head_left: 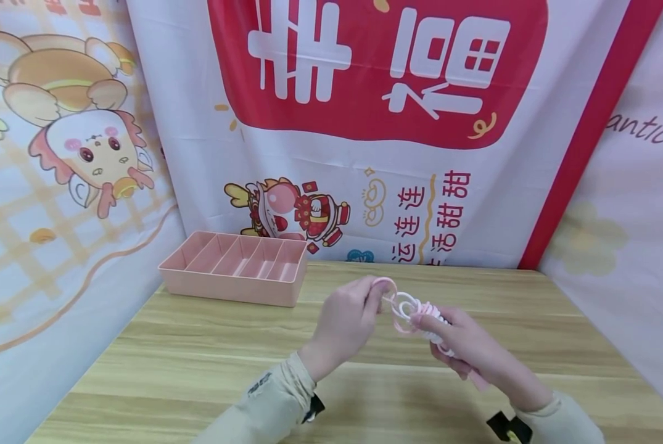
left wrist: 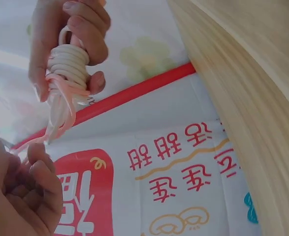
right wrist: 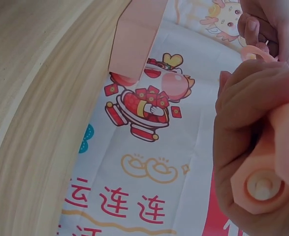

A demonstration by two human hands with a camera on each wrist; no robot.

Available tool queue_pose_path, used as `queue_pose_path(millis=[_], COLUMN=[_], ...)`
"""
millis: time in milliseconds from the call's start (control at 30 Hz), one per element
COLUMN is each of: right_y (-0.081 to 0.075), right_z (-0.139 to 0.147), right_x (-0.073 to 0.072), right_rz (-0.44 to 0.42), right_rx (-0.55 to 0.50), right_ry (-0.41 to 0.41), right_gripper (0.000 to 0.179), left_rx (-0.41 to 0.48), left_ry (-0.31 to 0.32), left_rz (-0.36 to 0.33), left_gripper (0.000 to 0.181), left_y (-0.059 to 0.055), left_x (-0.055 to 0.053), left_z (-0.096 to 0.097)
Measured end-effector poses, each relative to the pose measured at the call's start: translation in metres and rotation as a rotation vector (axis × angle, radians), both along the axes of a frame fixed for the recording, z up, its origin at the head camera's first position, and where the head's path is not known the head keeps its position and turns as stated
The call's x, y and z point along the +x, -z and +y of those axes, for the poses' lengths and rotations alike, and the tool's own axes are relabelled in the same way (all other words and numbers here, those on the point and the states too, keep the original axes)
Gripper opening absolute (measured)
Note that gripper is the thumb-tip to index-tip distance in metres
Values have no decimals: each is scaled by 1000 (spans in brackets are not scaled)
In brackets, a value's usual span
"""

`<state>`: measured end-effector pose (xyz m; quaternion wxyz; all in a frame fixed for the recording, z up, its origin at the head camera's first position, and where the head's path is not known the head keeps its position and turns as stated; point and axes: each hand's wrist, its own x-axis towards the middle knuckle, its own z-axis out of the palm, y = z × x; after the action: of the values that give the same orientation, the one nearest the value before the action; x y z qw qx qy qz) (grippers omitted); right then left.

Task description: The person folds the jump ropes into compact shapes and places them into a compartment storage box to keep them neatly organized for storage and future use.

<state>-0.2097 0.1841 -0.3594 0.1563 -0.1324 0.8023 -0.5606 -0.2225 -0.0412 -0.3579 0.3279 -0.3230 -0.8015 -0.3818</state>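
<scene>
A skipping rope with white and pink cord (left wrist: 68,66) is wound into a tight bundle above the table. My right hand (head_left: 467,342) grips this bundle, and its fingers are curled round two pink handles (right wrist: 247,196), whose ends face the right wrist view. At the far end of the bundle, white loops (head_left: 406,302) stick out. My left hand (head_left: 342,320) pinches a pink length of the cord (head_left: 385,282) between thumb and fingers, a short way left of the bundle. Its fingers are curled in the left wrist view; the tip of that cord is hidden.
A pink box (head_left: 228,288) with several narrow compartments stands at the table's back left. The wood-grain table (head_left: 198,364) meets a printed cloth (head_left: 331,160) at the back, and more printed cloth hangs on both sides.
</scene>
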Motion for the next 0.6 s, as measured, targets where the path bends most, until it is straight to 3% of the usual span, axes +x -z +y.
queue_pose_path(millis=[133, 267, 500, 600], right_y=[-3, -5, -7, -7], right_z=[0, 1, 3, 5], right_x=[-1, -2, -3, -5], right_rz=[-31, -34, -9, 3], right_rx=[-42, -106, -193, -211], right_ry=[72, 120, 192, 207], right_gripper=[51, 50, 45, 45], left_rx=[130, 150, 2, -76], left_ry=[-16, -89, -198, -199], left_rz=[-97, -147, -376, -423], left_gripper=[28, 28, 17, 19], left_y=[-6, -9, -10, -11], left_x=[-4, -7, -9, -8], left_z=[-6, -12, -17, -17])
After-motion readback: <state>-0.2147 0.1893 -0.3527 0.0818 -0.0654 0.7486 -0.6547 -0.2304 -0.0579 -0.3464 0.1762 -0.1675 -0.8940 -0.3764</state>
